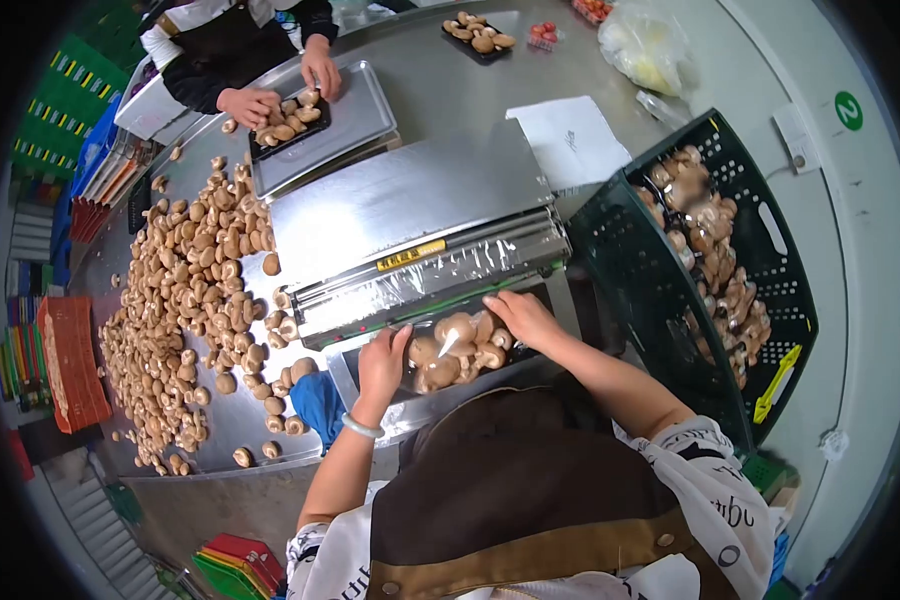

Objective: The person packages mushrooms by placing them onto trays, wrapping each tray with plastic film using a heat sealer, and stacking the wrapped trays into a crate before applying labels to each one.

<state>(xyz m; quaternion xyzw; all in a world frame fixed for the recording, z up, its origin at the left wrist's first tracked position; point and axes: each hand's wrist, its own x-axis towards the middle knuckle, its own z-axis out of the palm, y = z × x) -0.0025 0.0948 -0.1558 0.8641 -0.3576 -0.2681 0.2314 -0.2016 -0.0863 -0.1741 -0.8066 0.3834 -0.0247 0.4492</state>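
Observation:
A tray of brown mushrooms (457, 350) covered in cling film sits on the wrapping machine (400, 215) just in front of me. My left hand (382, 365) grips its left side. My right hand (523, 317) presses on its upper right edge. The film roll (425, 278) lies right behind the tray, with film stretched over the mushrooms.
Loose mushrooms (185, 300) cover the steel table on the left. A black crate (715, 260) with wrapped mushroom packs stands at the right. Another person's hands (280, 90) fill a black tray on a scale at the back. A paper sheet (573, 140) lies behind the machine.

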